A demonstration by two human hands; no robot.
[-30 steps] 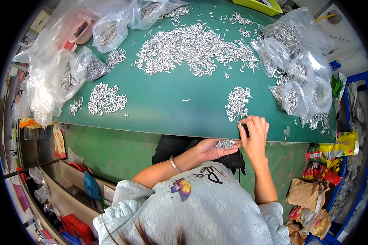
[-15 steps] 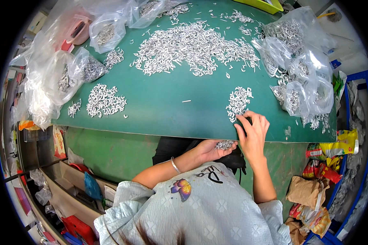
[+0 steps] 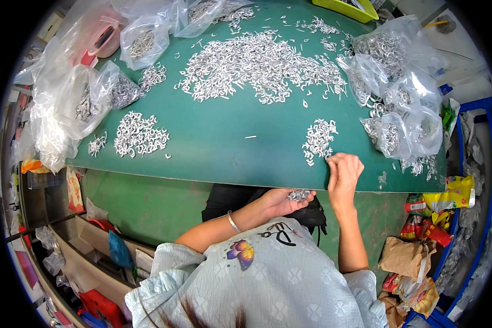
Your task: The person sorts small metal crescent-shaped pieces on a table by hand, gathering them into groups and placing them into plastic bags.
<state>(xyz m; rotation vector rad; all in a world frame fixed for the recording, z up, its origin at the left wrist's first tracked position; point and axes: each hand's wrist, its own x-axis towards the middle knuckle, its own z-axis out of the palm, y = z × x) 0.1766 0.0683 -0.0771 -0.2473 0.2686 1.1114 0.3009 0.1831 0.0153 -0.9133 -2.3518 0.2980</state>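
Note:
Just below the table's near edge, my left hand [image 3: 277, 203] is turned palm up and cups a heap of small silvery metal pieces [image 3: 298, 195]. My right hand [image 3: 344, 172] is over the near edge of the green table [image 3: 218, 147], its fingers drawn together at the lower end of a small pile of curved metal pieces [image 3: 318, 136]. Whatever those fingertips pinch is too small or hidden to make out. A single thin straight piece [image 3: 250, 136] lies mid-table, left of that pile.
A large heap of curved metal pieces [image 3: 257, 63] spreads across the far middle. Another pile [image 3: 139, 134] and a tiny one [image 3: 97, 144] lie at left. Clear bags of metal parts [image 3: 396, 134] line the right side, more bags [image 3: 65, 120] the left. A yellow-green tray [image 3: 347, 8] stands far right.
My right hand has shifted slightly right, and its thumb and fingers, apart before, are now drawn together. The left hand stays cupped around the metal pieces in nearly the same place.

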